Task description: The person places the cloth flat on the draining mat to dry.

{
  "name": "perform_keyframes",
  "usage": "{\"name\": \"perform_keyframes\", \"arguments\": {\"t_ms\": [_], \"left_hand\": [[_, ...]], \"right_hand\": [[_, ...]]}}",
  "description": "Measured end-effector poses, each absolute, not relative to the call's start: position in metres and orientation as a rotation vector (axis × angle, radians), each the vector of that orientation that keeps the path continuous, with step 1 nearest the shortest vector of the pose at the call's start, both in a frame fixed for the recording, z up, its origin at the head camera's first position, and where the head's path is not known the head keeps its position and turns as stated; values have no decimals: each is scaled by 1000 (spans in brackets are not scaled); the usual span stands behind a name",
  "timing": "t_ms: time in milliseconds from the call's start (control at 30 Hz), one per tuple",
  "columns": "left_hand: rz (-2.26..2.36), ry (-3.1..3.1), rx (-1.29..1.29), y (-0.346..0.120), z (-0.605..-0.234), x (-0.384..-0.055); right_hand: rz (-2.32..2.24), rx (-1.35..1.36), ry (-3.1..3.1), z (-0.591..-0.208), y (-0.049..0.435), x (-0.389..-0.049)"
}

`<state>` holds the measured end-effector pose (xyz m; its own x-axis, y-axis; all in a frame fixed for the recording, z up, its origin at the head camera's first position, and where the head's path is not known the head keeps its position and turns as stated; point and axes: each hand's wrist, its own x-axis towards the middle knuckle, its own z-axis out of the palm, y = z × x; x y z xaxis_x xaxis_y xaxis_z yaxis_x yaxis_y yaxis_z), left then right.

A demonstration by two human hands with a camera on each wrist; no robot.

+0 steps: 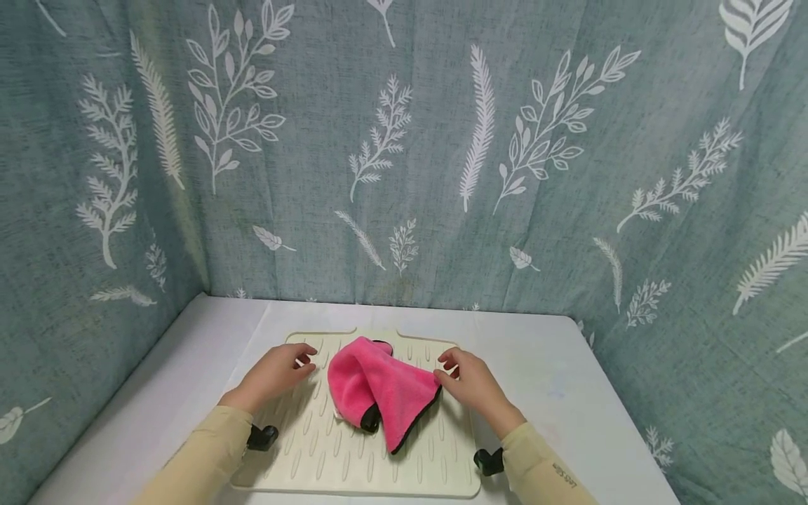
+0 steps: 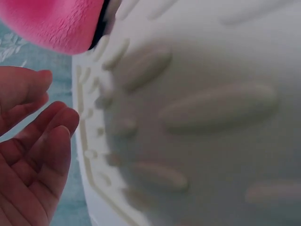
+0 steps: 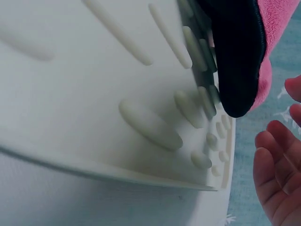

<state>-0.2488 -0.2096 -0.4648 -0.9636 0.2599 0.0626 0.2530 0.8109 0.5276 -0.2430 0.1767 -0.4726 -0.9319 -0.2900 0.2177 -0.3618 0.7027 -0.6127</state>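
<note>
A crumpled pink cloth [image 1: 391,386] with black edging lies folded over itself on a cream ribbed mat [image 1: 303,449]. To its left hovers my left hand [image 1: 278,372], fingers loosely bent and holding nothing. The left wrist view has that hand [image 2: 35,155] apart from the pink cloth [image 2: 56,23]. On the other side, my right hand [image 1: 470,382] is at the cloth's right corner, its thumb overlapping the tip in the head view. From the right wrist, a gap shows between the relaxed fingers [image 3: 270,146] and the cloth's black-trimmed edge [image 3: 237,61].
The mat rests on a white table [image 1: 530,372], its raised ribs standing up from the surface. A green-grey curtain [image 1: 435,210] with white leaf prints surrounds the table at the back and sides. Black wrist cameras [image 1: 489,461] sit beneath both sleeves.
</note>
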Motion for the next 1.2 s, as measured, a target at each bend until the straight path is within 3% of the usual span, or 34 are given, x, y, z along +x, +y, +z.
{"name": "perform_keyframes", "arguments": {"t_ms": [400,1200], "left_hand": [[840,2971,545,-191,-480,-267],[872,2883,527,-176,-484,-278]], "right_hand": [[1096,570,-2898,-478,174,-240],[1026,601,-2956,-485,171,-242]]}}
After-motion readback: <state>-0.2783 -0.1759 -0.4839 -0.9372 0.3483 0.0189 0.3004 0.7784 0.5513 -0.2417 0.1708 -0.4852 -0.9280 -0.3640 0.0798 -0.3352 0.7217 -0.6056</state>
